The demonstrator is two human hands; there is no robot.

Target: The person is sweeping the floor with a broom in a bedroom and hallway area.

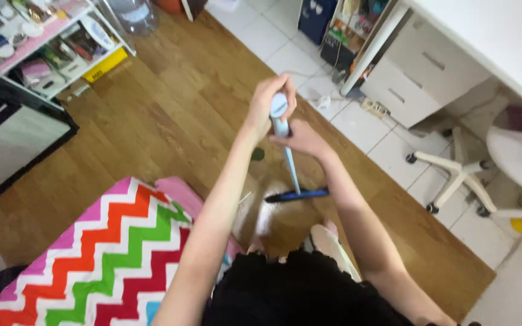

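Head view, looking down. Landmark: mop [287,158].

Mop: pale blue handle, dark blue flat head. Handle tilts slightly, top end toward the far side of the view. Head lies flat on the wood floor [170,108], just in front of the person's feet. The area of floor around the head is blurred; surface detail there cannot be read.

Left hand [268,99]: grip pressed together around the top end of the mop handle, fingers wrapped over the rounded cap. Forearm runs from lower centre of the view up to the handle.

Right hand [302,139]: grip pressed together on the mop handle just below the left hand, the two hands touching or nearly so; exact contact cannot be told.

Surroundings, relative to the mop:
- Left and nearer: bed cover [101,265] with zigzag stripes in pink, red, white and green, well apart from the mop head.
- Far left: shelf [61,48] crowded with small items, standing on the wood floor.
- Right: white chair [484,163] on castors, on white tile [388,139], near but clear of the mop head.
- Far right: white table [496,36] with drawers [424,66] under it.
- Beyond the handle top: boundary where wood floor meets tile.

Person wears a black garment [291,296], seen at bottom edge.
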